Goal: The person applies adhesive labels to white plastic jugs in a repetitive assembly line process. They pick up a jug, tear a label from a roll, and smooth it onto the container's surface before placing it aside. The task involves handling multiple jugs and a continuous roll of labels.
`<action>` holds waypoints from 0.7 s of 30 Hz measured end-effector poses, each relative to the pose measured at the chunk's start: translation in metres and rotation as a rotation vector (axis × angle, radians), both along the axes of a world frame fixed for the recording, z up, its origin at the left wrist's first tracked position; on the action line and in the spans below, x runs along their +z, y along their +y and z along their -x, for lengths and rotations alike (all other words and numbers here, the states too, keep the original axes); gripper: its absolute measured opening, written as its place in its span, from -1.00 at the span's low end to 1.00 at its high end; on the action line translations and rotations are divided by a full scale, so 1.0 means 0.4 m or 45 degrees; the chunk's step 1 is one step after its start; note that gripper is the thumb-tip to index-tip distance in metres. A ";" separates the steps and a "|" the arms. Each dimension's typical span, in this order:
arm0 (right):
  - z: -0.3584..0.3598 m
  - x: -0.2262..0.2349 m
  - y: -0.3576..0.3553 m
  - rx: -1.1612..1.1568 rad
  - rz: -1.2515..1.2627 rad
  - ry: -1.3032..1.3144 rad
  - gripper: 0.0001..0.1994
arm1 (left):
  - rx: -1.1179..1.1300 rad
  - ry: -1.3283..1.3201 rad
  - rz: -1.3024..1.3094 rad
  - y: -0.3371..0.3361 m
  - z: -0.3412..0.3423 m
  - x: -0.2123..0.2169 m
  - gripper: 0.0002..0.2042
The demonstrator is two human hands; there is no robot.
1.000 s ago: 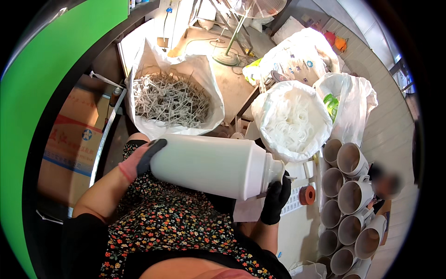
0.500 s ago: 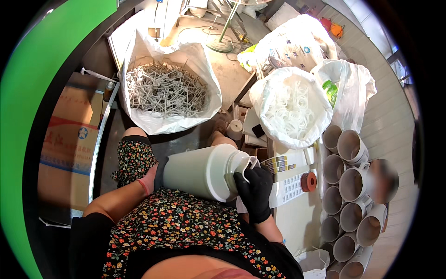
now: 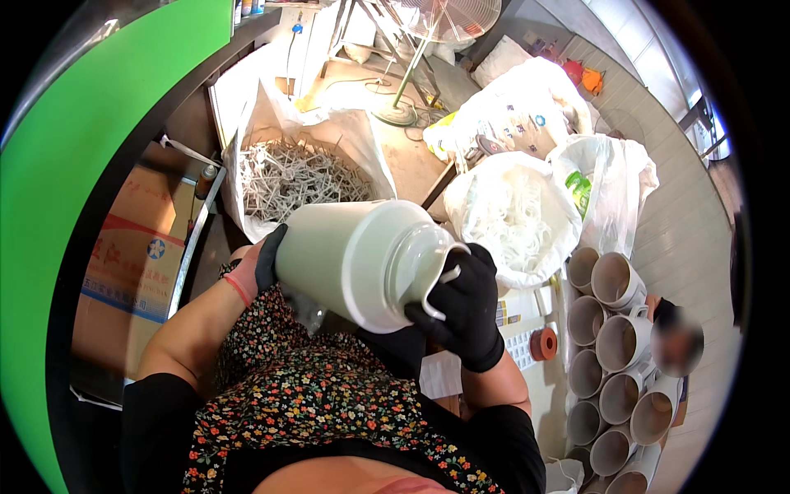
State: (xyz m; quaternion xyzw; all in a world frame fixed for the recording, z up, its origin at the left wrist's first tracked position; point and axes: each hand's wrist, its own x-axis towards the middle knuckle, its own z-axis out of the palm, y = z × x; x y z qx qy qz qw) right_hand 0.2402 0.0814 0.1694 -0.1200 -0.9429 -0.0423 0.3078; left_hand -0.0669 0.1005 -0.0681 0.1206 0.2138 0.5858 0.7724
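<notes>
A pale grey-green thermos jug (image 3: 325,255) lies on its side above my lap, held up between both hands. Its base end is to the left, and its shoulder and spouted mouth are turned right and slightly toward me. My left hand (image 3: 267,259), in a dark glove, is closed around the base end, with its far fingers hidden by the jug. In a black glove, my right hand (image 3: 467,309) is closed on the spout rim at the mouth. Just below the jug a bit of clear plastic (image 3: 304,311) shows near my floral apron (image 3: 321,387).
Beyond the jug stands a white sack of thin grey sticks (image 3: 304,177); a white bag of translucent rings (image 3: 518,218) stands right of it. Grey jug bodies (image 3: 621,337) are stacked at right, beside a person (image 3: 679,342). A brown tape roll (image 3: 543,343) and label sheet (image 3: 520,352) lie nearby.
Both hands have lifted the jug up off my lap and away from me, its mouth end tipping toward me. My left hand has come up with the base. The view has shifted slightly.
</notes>
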 end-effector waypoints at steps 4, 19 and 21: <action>0.024 0.001 0.021 0.031 -0.061 -0.027 -0.80 | 0.028 0.059 -0.021 0.009 0.067 0.030 -0.58; 0.171 -0.042 0.223 -0.016 -0.333 0.453 -0.72 | 1.080 1.038 -0.232 0.323 0.192 0.033 -0.66; 0.147 -0.111 0.210 -0.082 -0.283 0.423 -0.75 | 0.985 1.298 -0.226 0.300 0.144 0.007 -0.59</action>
